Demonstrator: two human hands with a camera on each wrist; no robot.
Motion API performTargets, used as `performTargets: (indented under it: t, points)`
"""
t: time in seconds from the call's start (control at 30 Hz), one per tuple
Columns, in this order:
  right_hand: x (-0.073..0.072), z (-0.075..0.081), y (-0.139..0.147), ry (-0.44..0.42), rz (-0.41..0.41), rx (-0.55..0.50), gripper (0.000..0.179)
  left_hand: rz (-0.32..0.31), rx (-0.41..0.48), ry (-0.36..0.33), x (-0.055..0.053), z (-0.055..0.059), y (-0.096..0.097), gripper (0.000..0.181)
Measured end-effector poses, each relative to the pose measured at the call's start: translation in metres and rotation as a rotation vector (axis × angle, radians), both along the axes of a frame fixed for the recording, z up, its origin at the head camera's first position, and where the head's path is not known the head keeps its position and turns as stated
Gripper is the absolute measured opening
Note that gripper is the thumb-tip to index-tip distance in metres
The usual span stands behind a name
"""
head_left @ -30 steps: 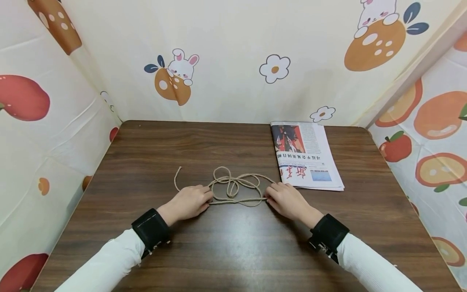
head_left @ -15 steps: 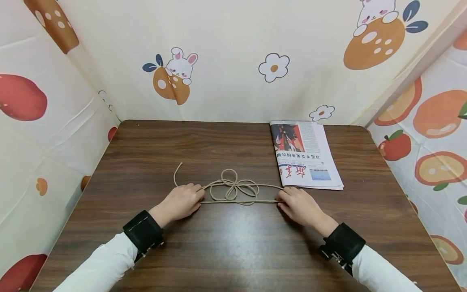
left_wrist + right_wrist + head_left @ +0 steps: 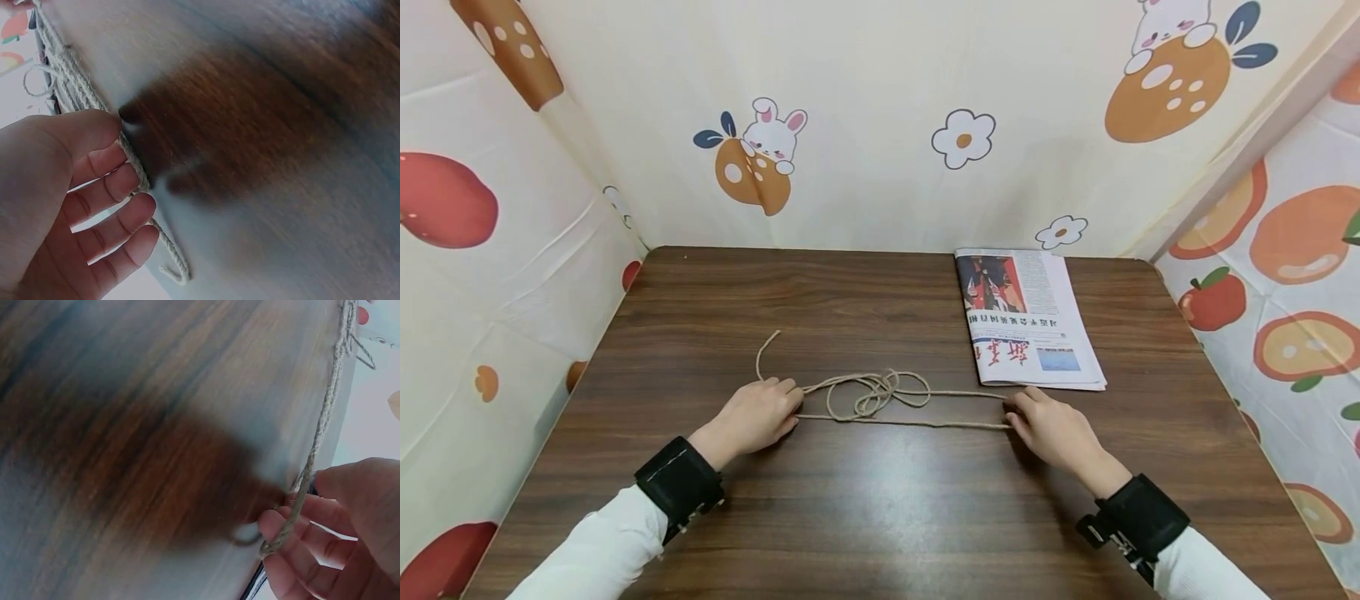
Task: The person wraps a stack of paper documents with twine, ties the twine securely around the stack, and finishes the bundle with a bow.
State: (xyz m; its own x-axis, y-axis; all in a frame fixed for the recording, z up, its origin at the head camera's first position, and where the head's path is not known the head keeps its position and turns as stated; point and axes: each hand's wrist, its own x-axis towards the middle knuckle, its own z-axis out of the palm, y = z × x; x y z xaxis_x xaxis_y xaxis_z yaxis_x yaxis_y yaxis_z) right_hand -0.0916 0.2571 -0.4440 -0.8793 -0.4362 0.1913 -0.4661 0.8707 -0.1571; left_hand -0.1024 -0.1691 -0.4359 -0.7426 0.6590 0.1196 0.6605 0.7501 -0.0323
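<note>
A thin beige rope (image 3: 883,390) lies on the brown wooden table, drawn out sideways between my hands. Loose, overlapping loops sit around its middle, and two strands run to each hand. My left hand (image 3: 752,421) holds the rope's left side; in the left wrist view the rope (image 3: 134,156) passes between thumb and curled fingers. A free end curls up beyond that hand. On the other side, my right hand (image 3: 1060,429) grips the right bend. In the right wrist view, the rope (image 3: 322,425) turns round the curled fingertips (image 3: 272,524).
A folded newspaper (image 3: 1022,321) lies at the table's back right, just beyond my right hand. Patterned cloth walls (image 3: 865,167) stand behind and at both sides of the table (image 3: 775,292). Black bands circle both wrists.
Both hands have moved apart, the right one farther. The strands between them have lengthened, and the upright loop in the middle has shrunk and flattened into a tighter tangle.
</note>
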Motion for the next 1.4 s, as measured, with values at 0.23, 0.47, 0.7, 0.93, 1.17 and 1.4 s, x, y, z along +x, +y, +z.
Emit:
performTargets:
  t: [0.23, 0.47, 0.7, 0.93, 1.17, 1.4]
  points:
    - [0.0, 0.006, 0.009, -0.071, -0.127, 0.016, 0.021, 0.004, -0.011, -0.001, 0.0, -0.001, -0.001, 0.019]
    - [0.003, 0.011, 0.017, -0.097, -0.176, 0.038, 0.022, 0.03, -0.031, 0.004, 0.003, 0.001, -0.01, 0.021]
    - [0.005, 0.011, 0.027, -0.057, -0.239, 0.012, 0.02, 0.074, -0.032, -0.039, 0.004, 0.002, -0.02, 0.022]
    - [0.005, 0.011, 0.037, -0.067, -0.339, 0.002, 0.024, 0.128, -0.042, -0.067, 0.004, 0.005, -0.029, 0.024]
    - [0.003, 0.014, 0.027, -0.056, -0.3, -0.011, 0.017, 0.116, -0.028, -0.08, 0.003, 0.008, -0.029, 0.026]
    - [-0.009, 0.019, -0.011, 0.063, -0.124, -0.051, 0.013, 0.04, 0.026, -0.008, -0.001, 0.019, -0.007, 0.018]
